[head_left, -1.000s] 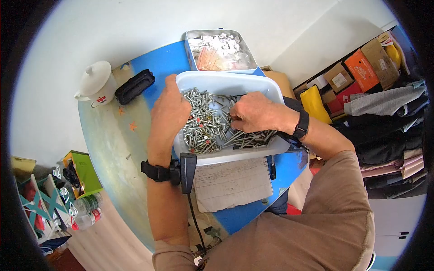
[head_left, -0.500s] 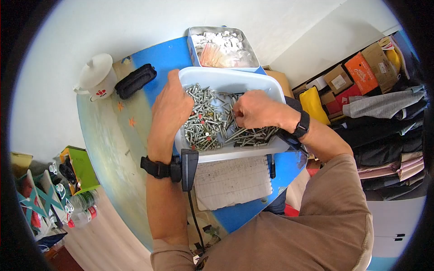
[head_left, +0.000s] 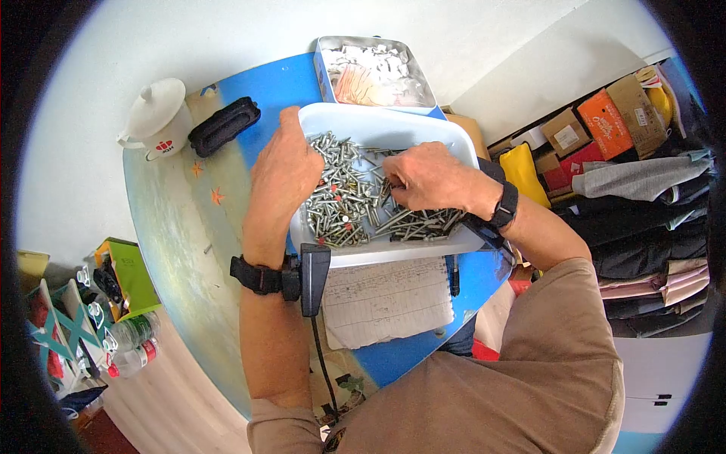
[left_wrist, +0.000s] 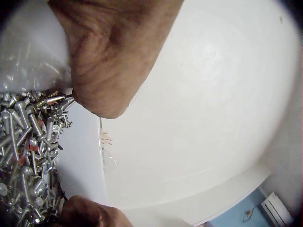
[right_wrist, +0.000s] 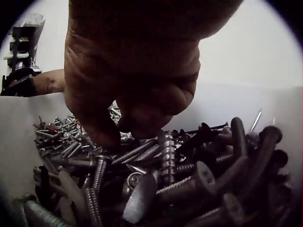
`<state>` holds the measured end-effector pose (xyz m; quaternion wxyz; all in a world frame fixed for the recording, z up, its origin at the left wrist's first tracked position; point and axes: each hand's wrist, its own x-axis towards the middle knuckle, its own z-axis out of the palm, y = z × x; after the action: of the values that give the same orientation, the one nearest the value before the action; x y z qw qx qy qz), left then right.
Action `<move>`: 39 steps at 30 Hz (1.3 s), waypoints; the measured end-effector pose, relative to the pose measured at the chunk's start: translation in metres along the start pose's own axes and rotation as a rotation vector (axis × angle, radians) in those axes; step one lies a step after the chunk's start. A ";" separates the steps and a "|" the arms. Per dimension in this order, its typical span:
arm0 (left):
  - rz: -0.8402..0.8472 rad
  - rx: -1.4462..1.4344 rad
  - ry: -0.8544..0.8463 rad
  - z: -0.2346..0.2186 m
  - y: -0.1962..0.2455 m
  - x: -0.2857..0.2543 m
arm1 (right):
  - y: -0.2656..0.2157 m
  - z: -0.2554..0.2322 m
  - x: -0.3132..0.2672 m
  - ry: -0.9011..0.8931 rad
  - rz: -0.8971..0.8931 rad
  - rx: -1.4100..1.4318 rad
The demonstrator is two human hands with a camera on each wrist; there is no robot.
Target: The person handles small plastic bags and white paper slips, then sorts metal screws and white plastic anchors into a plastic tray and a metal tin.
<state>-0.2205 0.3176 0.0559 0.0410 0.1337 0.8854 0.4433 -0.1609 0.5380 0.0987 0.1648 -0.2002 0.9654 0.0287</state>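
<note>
A white plastic tub (head_left: 378, 115) holds a heap of screws (head_left: 333, 193), small silvery ones on the left and longer, darker ones at the right. My left hand (head_left: 283, 170) grips the tub's left rim, fingers curled over the inner side, beside the small screws. Curled fingers of my right hand (head_left: 427, 178) reach down into the middle of the tub. In the right wrist view the fingertips (right_wrist: 111, 137) come down among the screws, between the small pile and the long dark ones (right_wrist: 156, 179); I cannot tell whether they pinch one.
A tin (head_left: 431, 98) of white scraps stands behind the tub. To the left are a lidded white mug (head_left: 162, 121) and a black case (head_left: 224, 126). A handwritten sheet (head_left: 386, 303) and a pen (head_left: 454, 276) lie in front. Shelves with boxes (head_left: 605, 125) and clothes flank the right.
The right hand has shifted slightly within the tub, staying over the screws. The left hand keeps its place at the rim. The whole head view has drifted a little upward.
</note>
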 end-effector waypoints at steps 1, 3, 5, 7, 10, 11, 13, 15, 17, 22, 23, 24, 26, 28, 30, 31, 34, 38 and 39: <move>0.007 0.002 0.004 0.001 -0.002 0.001 | 0.002 -0.001 -0.002 0.030 0.003 0.020; 0.011 0.001 0.004 0.003 -0.004 0.002 | 0.006 -0.002 -0.006 0.054 0.008 0.041; 0.024 0.005 0.020 0.003 -0.004 0.002 | 0.011 -0.002 -0.010 0.106 0.037 0.104; 0.026 0.014 0.021 0.003 -0.004 0.002 | 0.013 -0.003 -0.011 0.072 0.049 0.082; 0.018 0.030 0.019 0.000 0.000 0.000 | 0.012 -0.004 -0.013 0.078 0.024 0.047; 0.006 0.035 0.012 -0.001 0.001 -0.001 | 0.012 -0.004 -0.013 0.113 -0.012 0.034; 0.003 0.023 0.002 -0.003 0.002 -0.001 | 0.016 0.000 -0.012 0.116 -0.023 0.039; -0.001 0.012 -0.008 -0.003 0.003 -0.001 | 0.017 0.001 -0.011 0.120 -0.034 0.045; 0.010 0.029 -0.001 -0.003 0.003 -0.001 | 0.016 -0.001 -0.010 0.130 -0.016 0.107; -0.005 0.021 -0.020 -0.004 0.003 0.000 | 0.009 -0.003 -0.003 0.142 -0.066 0.090; -0.003 0.012 -0.017 -0.004 0.003 0.000 | 0.007 -0.003 -0.001 0.137 -0.077 0.070; -0.005 0.013 -0.017 -0.003 0.003 0.000 | 0.006 -0.002 0.001 0.136 -0.079 0.071; -0.025 0.041 -0.018 -0.002 0.003 0.000 | 0.004 0.000 0.004 0.153 -0.116 0.035; -0.026 0.042 -0.026 -0.003 0.002 0.002 | 0.003 0.001 0.006 0.149 -0.107 0.060; -0.026 0.044 -0.035 -0.003 0.002 0.001 | 0.003 0.002 0.008 0.146 -0.098 0.086; -0.031 0.046 -0.033 -0.004 0.004 0.000 | 0.005 0.003 0.009 0.142 -0.107 0.117; -0.034 0.048 -0.028 -0.004 0.006 0.000 | 0.006 0.002 0.009 0.130 -0.122 0.140; -0.023 0.040 -0.016 -0.002 0.003 0.001 | 0.003 0.003 0.009 0.108 -0.082 0.177; -0.022 0.040 -0.017 -0.002 0.003 0.001 | 0.002 0.003 0.008 0.108 -0.080 0.176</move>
<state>-0.2212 0.3182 0.0596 0.0509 0.1284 0.8951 0.4239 -0.1681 0.5370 0.0929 0.1306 -0.2246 0.9628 -0.0738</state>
